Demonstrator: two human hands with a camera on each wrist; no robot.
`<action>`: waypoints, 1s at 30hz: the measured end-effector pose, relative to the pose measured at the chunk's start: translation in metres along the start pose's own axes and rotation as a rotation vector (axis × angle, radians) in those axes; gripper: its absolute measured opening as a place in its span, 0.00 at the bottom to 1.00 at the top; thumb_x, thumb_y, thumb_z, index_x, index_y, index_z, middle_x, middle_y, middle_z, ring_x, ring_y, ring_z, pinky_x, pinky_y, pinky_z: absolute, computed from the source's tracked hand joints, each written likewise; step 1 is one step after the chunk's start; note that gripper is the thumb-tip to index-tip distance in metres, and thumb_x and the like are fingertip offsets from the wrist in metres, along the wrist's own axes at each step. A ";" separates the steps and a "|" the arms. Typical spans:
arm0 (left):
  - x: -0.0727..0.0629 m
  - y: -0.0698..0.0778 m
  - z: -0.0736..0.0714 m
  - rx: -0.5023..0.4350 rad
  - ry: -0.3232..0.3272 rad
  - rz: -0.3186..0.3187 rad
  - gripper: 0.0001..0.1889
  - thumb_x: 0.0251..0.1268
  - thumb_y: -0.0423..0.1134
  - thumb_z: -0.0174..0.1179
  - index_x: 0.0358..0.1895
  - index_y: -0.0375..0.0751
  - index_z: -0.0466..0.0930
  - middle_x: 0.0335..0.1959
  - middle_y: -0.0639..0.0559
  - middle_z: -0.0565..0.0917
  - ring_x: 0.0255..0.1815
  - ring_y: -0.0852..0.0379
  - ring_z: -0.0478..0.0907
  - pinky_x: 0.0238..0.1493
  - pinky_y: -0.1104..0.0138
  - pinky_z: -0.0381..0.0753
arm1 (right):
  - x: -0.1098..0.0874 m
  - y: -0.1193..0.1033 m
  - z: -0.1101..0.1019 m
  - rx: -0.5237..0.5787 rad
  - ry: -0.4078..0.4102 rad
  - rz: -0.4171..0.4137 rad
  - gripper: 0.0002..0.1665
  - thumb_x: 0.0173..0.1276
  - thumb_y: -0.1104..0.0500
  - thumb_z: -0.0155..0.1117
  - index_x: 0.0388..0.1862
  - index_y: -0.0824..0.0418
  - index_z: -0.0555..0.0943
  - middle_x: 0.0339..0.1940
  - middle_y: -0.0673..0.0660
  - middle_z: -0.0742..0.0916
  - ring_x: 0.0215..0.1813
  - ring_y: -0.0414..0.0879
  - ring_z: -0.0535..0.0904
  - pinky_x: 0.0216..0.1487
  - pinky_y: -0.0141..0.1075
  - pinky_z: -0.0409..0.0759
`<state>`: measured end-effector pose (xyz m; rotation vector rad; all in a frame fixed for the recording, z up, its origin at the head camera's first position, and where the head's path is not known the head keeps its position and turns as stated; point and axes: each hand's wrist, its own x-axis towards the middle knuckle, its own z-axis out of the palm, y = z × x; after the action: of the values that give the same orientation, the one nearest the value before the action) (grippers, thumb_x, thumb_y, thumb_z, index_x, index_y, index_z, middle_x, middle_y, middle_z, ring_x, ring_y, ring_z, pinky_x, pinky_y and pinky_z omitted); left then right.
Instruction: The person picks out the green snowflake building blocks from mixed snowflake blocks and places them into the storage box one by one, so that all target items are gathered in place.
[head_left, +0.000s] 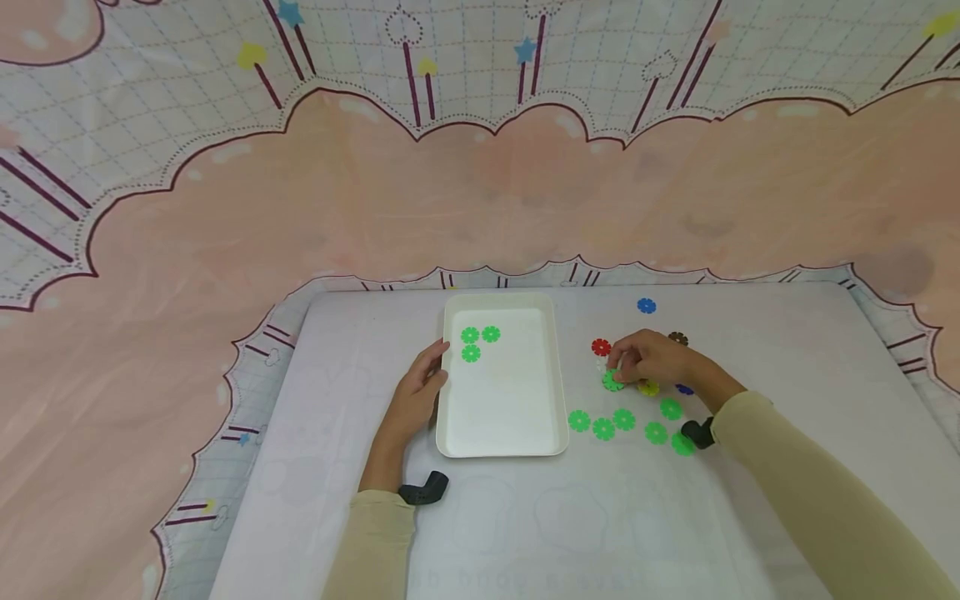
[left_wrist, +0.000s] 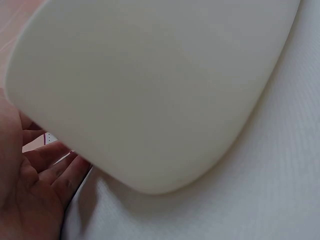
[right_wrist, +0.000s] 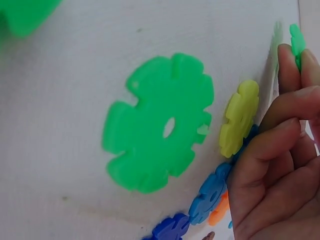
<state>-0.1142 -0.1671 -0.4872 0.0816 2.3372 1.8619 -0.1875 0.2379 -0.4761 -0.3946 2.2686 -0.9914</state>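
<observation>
A white rectangular tray stands on the table with several green notched plastic discs inside, grouped at its upper left. My left hand holds the tray's left edge; in the left wrist view its fingers reach beneath the rim. Right of the tray, my right hand pinches a green snowflake disc between thumb and fingertips. The right wrist view shows this pinched disc nearly edge-on. Another green disc lies flat on the table close to that camera.
Loose green discs lie between the tray and my right wrist. Around the right hand are a red disc, a yellow disc and a brown disc. A blue disc lies farther back. Patterned cloth hangs behind the white table.
</observation>
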 end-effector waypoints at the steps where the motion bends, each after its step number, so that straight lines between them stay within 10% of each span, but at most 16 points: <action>1: 0.000 0.000 0.000 0.001 0.001 -0.001 0.26 0.80 0.30 0.45 0.78 0.37 0.62 0.83 0.47 0.57 0.82 0.45 0.57 0.80 0.49 0.61 | 0.000 0.000 0.000 0.003 -0.002 -0.001 0.09 0.68 0.63 0.70 0.44 0.65 0.83 0.25 0.55 0.83 0.28 0.47 0.76 0.32 0.36 0.79; 30: 0.011 -0.032 -0.001 0.014 0.035 0.026 0.25 0.79 0.34 0.49 0.76 0.48 0.67 0.81 0.55 0.61 0.81 0.49 0.61 0.78 0.49 0.64 | 0.009 -0.030 -0.014 0.025 0.001 -0.028 0.08 0.68 0.57 0.72 0.40 0.61 0.86 0.28 0.61 0.85 0.28 0.49 0.75 0.31 0.39 0.78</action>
<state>-0.1237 -0.1741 -0.5190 0.0823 2.3843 1.8741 -0.2028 0.2215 -0.4503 -0.4171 2.2550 -1.0330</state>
